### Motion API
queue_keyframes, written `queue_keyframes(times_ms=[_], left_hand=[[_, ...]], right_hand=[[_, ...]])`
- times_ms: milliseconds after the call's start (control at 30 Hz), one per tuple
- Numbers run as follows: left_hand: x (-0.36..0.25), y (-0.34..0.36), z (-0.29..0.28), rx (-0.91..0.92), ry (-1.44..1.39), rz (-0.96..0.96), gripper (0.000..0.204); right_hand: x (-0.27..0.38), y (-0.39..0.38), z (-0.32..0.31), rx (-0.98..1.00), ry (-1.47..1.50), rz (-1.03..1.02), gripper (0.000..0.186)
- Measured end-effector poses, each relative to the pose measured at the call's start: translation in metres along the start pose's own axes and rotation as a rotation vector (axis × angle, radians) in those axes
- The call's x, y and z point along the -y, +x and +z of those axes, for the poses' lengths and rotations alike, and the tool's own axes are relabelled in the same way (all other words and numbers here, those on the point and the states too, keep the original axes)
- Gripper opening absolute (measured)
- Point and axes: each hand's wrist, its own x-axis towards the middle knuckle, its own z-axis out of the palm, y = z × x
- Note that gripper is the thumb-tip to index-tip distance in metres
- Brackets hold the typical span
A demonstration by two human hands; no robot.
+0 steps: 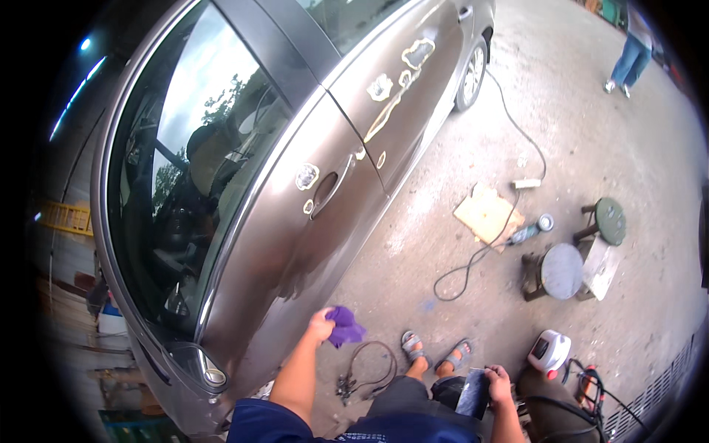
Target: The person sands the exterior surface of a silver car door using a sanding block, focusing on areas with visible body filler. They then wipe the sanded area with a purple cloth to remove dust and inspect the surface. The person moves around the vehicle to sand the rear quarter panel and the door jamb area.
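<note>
My left hand [320, 325] grips a purple cloth [343, 327] beside the lower front door of a brown car [266, 251]. My right hand [498, 385] is closed on a flat, grey-streaked dark board [471, 393] in front of my right leg. Pale, irregular filler or sanded patches [306, 176] surround the front door handle [330, 186], and more patches [418, 55] and a long pale streak run along the rear door [399, 88].
A cardboard piece [480, 210] lies near a cable and power tool [526, 232]. Two round stools [561, 272] stand at the right, above a white machine [548, 352] with hoses. Another hose [373, 347] lies by my feet. A person in jeans [631, 55] stands back right.
</note>
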Motion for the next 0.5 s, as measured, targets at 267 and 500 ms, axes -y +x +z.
queue_keyframes(times_ms=[267, 500], left_hand=[[0.095, -0.132, 0.058, 0.066, -0.641, -0.403, 0.047], [0.191, -0.200, 0.085, -0.198, -0.609, -0.609, 0.051]], right_hand=[[0.084, 0.018, -0.011, 0.042, -0.047, -0.250, 0.029], [0.159, 0.002, -0.006, 0.068, -0.199, -0.434, 0.041]])
